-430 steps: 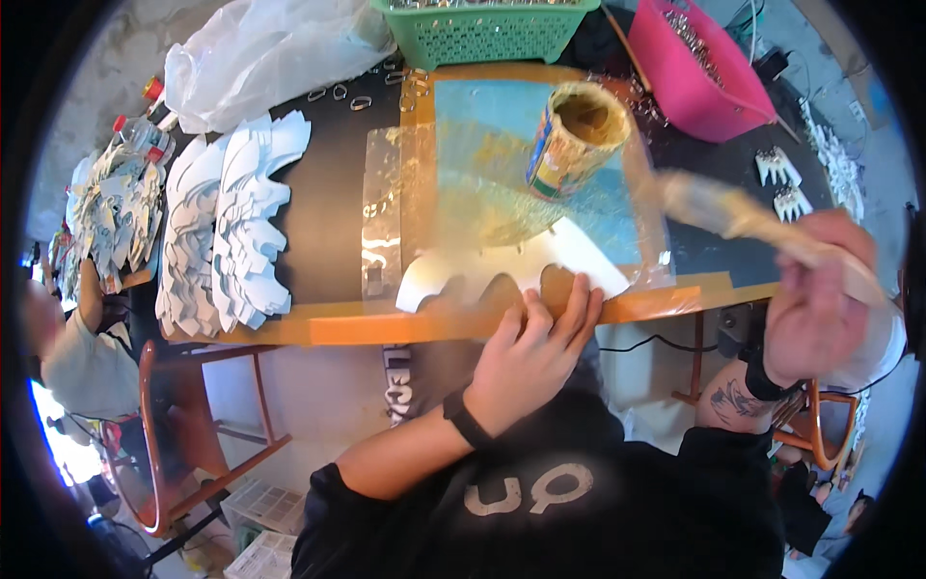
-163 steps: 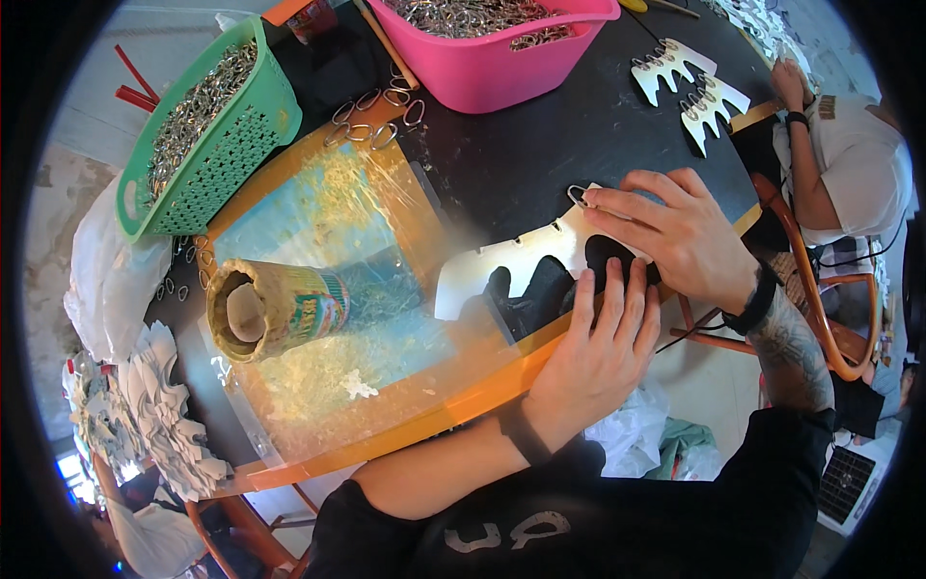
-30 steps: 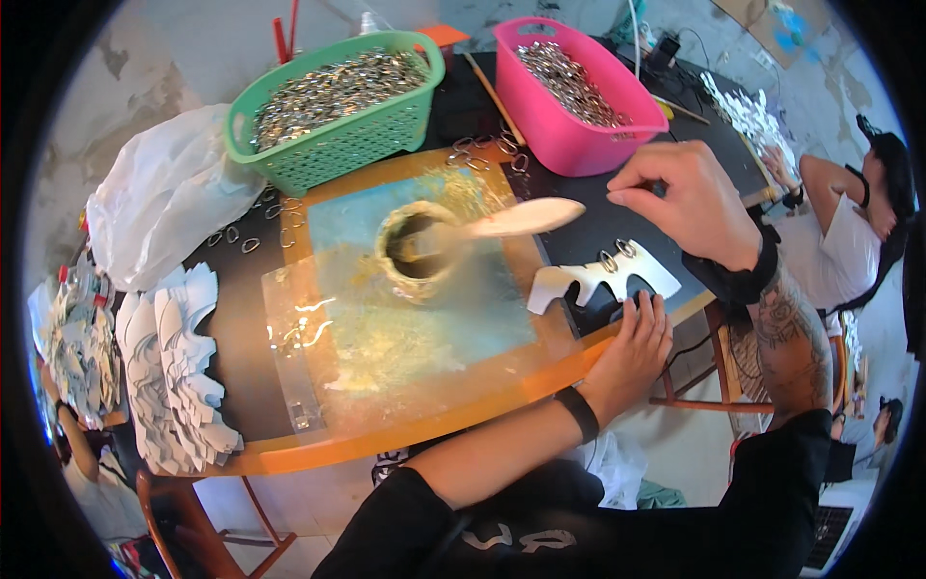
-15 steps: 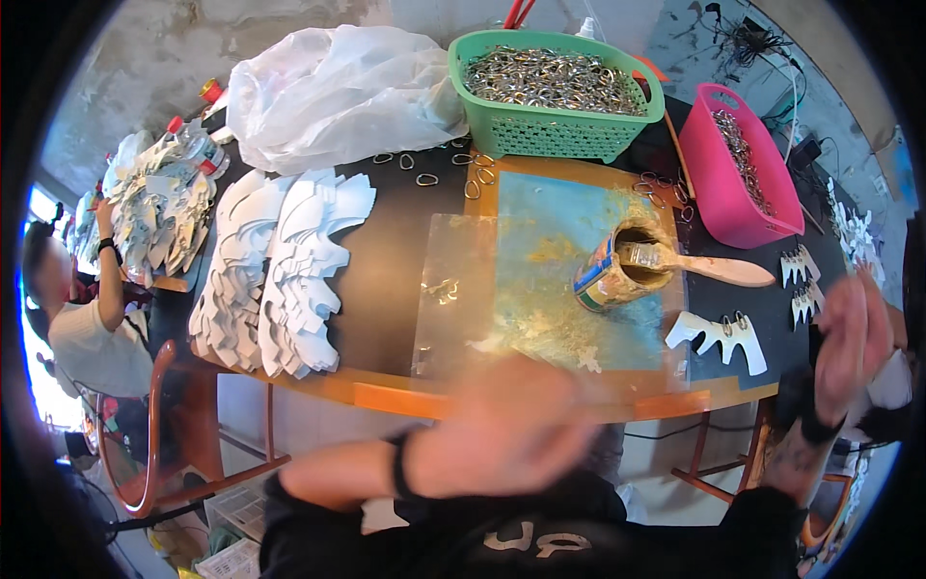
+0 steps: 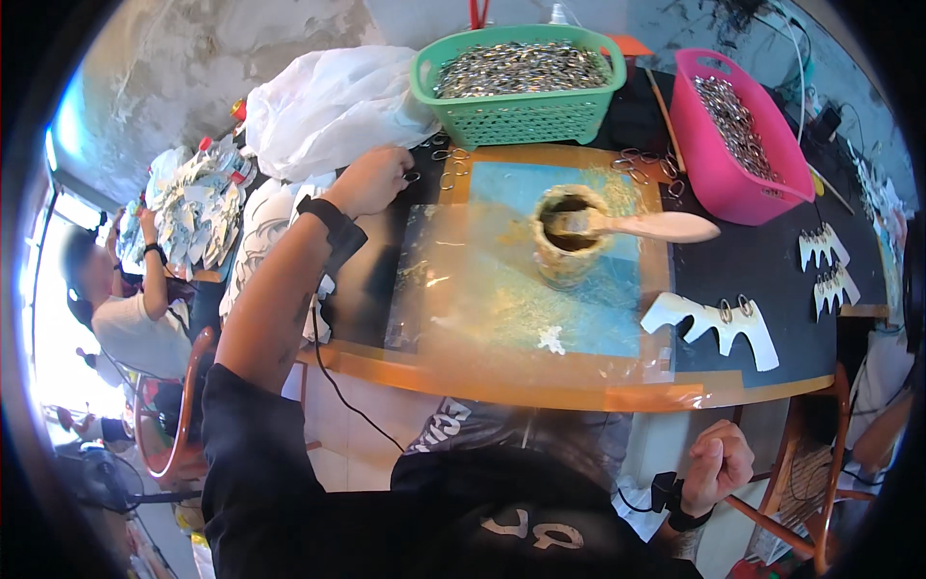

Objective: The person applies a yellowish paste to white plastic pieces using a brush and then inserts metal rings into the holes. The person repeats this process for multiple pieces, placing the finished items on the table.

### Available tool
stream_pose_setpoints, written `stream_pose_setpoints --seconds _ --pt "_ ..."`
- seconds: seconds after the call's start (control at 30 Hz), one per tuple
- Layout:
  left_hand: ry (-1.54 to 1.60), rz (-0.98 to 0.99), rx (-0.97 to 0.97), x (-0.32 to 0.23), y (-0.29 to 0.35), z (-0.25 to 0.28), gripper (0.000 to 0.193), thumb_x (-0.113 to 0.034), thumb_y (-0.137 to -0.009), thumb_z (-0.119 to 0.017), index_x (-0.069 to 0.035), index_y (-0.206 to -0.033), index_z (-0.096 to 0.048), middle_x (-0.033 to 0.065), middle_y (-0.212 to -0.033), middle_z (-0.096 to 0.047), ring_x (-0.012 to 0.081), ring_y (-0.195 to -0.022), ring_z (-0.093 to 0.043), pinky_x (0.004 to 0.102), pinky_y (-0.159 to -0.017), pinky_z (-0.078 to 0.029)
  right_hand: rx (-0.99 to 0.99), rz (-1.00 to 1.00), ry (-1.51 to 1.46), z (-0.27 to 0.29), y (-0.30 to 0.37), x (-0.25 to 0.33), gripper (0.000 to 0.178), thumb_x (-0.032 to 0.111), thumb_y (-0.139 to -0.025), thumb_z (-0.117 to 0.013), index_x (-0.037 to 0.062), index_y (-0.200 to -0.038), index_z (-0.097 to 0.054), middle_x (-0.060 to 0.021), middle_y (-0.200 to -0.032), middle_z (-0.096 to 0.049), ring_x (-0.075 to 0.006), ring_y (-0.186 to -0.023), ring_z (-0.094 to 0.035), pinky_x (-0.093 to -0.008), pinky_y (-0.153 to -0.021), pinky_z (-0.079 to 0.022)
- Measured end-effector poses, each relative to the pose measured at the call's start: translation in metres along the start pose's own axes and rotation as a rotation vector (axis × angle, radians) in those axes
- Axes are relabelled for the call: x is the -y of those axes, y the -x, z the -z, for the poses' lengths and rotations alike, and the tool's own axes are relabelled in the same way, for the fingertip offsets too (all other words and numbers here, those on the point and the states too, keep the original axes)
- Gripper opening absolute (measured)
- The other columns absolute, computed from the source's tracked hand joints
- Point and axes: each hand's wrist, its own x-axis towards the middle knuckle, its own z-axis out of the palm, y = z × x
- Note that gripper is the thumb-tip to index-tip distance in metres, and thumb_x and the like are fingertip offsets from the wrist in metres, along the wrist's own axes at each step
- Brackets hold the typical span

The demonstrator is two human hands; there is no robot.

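Observation:
My left hand [image 5: 374,180] reaches to the far side of the table, palm down, its fingers curled together among loose metal rings. One ring [image 5: 413,178] lies right at its fingertips; whatever sits between the fingers is hidden. My right hand [image 5: 719,465] hangs below the table's front edge at the right, closed, with nothing showing in it. Between them stands a glue-smeared tin [image 5: 569,259], with a wooden-handled brush [image 5: 666,227] resting in its mouth. A white scalloped piece [image 5: 719,326] with two metal rings on its upper edge lies right of the tin.
Behind the tin stand a green basket [image 5: 521,124] and a pink basket [image 5: 738,205], both full of metal rings. A white plastic bag [image 5: 333,111] and stacked white pieces [image 5: 260,227] are at the left. Two smaller ringed pieces [image 5: 830,270] lie far right. A person [image 5: 145,318] works at the far left.
My left hand has gone from the table's front edge to the rings at the back. My right hand has dropped from the table's right end to below its front edge and closed. The view has shifted.

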Motion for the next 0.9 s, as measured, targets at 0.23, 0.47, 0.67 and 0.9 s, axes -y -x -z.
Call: stream_pose_setpoints --seconds 0.23,0.47,0.67,0.9 --pt "0.415 0.198 0.127 -0.016 -0.025 0.011 0.012 -0.007 -0.087 -0.078 0.001 -0.090 -0.071 0.0049 -0.074 -0.068 0.0139 -0.066 -0.065 0.0312 -0.062 -0.051 -0.061 -0.071 0.004 0.038 0.006 -0.020 0.030 0.013 -0.098 -0.063 0.0014 -0.071 -0.055 -0.0087 -0.063 -0.057 -0.0163 -0.054 -0.052 -0.0295 -0.052 -0.037" --pt "0.450 0.389 0.157 -0.053 -0.034 0.003 0.015 -0.009 -0.086 -0.080 0.001 -0.081 -0.071 0.0041 -0.072 -0.068 0.0095 -0.057 -0.060 0.0259 -0.053 -0.047 -0.061 -0.085 0.023 0.048 0.013 -0.027 0.031 0.012 -0.098 -0.063 0.0008 -0.070 -0.054 -0.0084 -0.063 -0.057 -0.0169 -0.054 -0.052 -0.0298 -0.052 -0.038" --pt "0.445 0.402 0.152 -0.048 -0.036 0.000 0.017 -0.011 -0.082 -0.080 0.001 -0.073 -0.070 0.0042 -0.061 -0.062 0.0113 -0.054 -0.059 0.0289 -0.048 -0.045 -0.093 -0.053 0.019 0.045 0.014 -0.023 0.030 0.009 -0.095 -0.063 0.0004 -0.068 -0.054 -0.0090 -0.062 -0.057 -0.0179 -0.054 -0.051 -0.0309 -0.051 -0.037" --pt "0.364 0.212 -0.036 -0.067 -0.007 0.006 0.026 -0.019 -0.079 -0.072 -0.002 -0.060 -0.068 0.0076 -0.055 -0.063 0.0140 -0.049 -0.059 0.0336 -0.051 -0.048 -0.018 0.046 -0.019 0.023 -0.006 -0.005 0.018 0.004 -0.087 -0.071 0.0004 -0.071 -0.063 -0.0099 -0.065 -0.061 -0.0224 -0.055 -0.057 -0.0326 -0.052 -0.042"
